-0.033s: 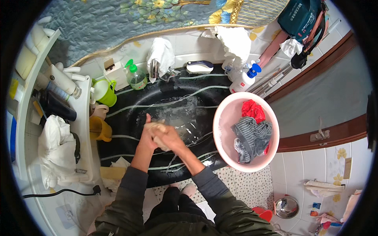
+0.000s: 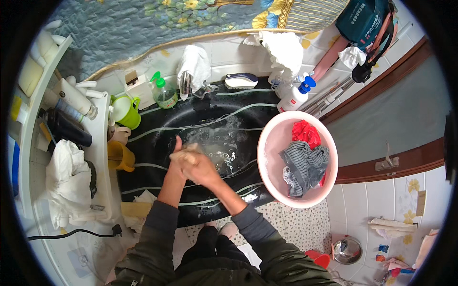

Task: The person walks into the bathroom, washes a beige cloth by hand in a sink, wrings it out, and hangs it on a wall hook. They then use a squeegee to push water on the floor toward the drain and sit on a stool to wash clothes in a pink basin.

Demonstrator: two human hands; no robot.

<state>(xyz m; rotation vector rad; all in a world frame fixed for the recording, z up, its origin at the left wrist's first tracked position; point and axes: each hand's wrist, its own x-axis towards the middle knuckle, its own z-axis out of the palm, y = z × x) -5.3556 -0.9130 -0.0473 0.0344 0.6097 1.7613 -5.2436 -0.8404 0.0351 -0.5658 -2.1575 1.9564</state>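
Note:
My left hand and my right hand are pressed together over a black sink with white streaks. Between the palms shows a small pale yellowish lump, which could be soap or cloth. The left thumb points up and away from me. Foamy water lies in the bottom of the sink, just beyond the hands. Dark sleeves cover both forearms up to near the wrists.
Right of the sink stands a pink basin holding red and striped grey clothes. At the back are a tap, a green bottle, a scrubbing brush and a white spray bottle. Green and yellow cups and a shelf with a white cloth are on the left.

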